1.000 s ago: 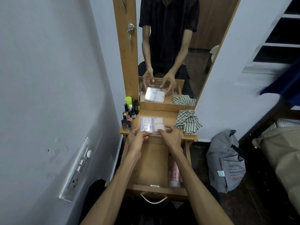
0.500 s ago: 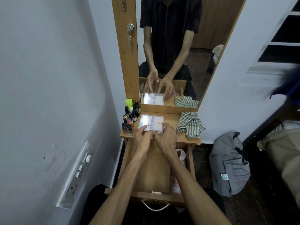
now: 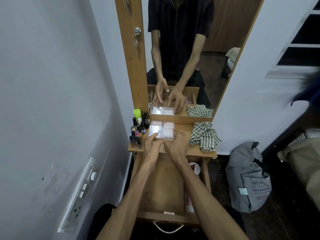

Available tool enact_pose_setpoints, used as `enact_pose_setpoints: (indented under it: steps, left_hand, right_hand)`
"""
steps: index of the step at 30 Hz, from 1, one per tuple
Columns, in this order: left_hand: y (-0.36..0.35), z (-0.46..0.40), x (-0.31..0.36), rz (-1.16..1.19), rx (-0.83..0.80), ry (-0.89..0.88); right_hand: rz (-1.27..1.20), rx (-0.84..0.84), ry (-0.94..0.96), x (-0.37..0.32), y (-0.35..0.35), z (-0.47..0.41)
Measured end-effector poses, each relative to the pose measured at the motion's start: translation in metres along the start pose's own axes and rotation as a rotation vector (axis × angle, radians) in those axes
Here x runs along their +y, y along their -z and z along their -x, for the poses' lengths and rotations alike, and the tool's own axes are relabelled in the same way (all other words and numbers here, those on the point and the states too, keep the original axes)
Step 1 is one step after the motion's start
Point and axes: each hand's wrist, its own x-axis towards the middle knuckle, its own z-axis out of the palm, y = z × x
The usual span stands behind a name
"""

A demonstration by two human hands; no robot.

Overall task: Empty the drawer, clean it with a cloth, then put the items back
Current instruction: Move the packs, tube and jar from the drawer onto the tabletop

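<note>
A clear plastic box (image 3: 161, 129) with pink compartments lies on the wooden dresser top (image 3: 183, 149), close to the mirror. My left hand (image 3: 152, 144) reaches over the top with straight fingers, the index finger touching the box's near left edge. My right hand (image 3: 176, 144) is beside it, fingers curled over the box's near right corner. Below my forearms the wooden drawer (image 3: 166, 218) stands pulled out. A round pink-white container (image 3: 195, 168) and a pink tube (image 3: 188, 202) lie along its right side. A checked cloth (image 3: 204, 134) lies crumpled on the top at the right.
Several small bottles (image 3: 138, 129) crowd the top's left edge beside the box. The mirror (image 3: 216, 49) rises behind. A wall with a socket panel (image 3: 81, 193) is close on the left. A grey bag (image 3: 249, 179) sits on the dark floor at the right.
The box has slid away from the front edge toward the mirror, both hands moving with it. My left fingers have straightened onto its edge.
</note>
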Motion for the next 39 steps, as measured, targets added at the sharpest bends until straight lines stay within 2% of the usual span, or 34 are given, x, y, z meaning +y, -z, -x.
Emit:
enact_pose_setpoints:
  steps: [7, 12, 14, 19, 23, 27, 32, 36, 39]
  left_hand:
    - [0.002, 0.003, -0.01, -0.03, -0.001, -0.013]
    - [-0.002, 0.027, -0.018, -0.017, 0.228, -0.053]
    - [-0.003, 0.037, -0.027, -0.028, 0.256, -0.041]
    - [-0.017, 0.056, -0.061, -0.228, -0.001, 0.167]
    - [-0.031, 0.076, -0.078, -0.468, -0.194, 0.28]
    - [-0.044, 0.095, -0.081, -0.485, -0.307, 0.351]
    - [-0.048, 0.095, -0.101, -0.521, -0.344, 0.389]
    - [-0.047, 0.083, -0.125, -0.52, -0.341, 0.389]
    - [-0.044, 0.095, -0.104, -0.468, -0.334, 0.396]
  right_hand:
    - [-0.002, 0.005, 0.006, 0.003, 0.001, 0.004]
    - [-0.016, 0.065, 0.085, 0.01, 0.018, 0.027]
    - [-0.009, 0.076, 0.099, 0.018, 0.027, 0.039]
    - [0.017, 0.027, 0.061, 0.037, 0.053, 0.067]
    - [0.098, 0.019, -0.053, 0.051, 0.071, 0.082]
    - [0.214, -0.011, -0.175, 0.063, 0.084, 0.09]
    - [0.337, -0.144, -0.225, 0.079, 0.075, 0.104]
    - [0.342, -0.176, -0.239, 0.084, 0.068, 0.114]
    - [0.304, -0.191, -0.242, 0.082, 0.068, 0.115]
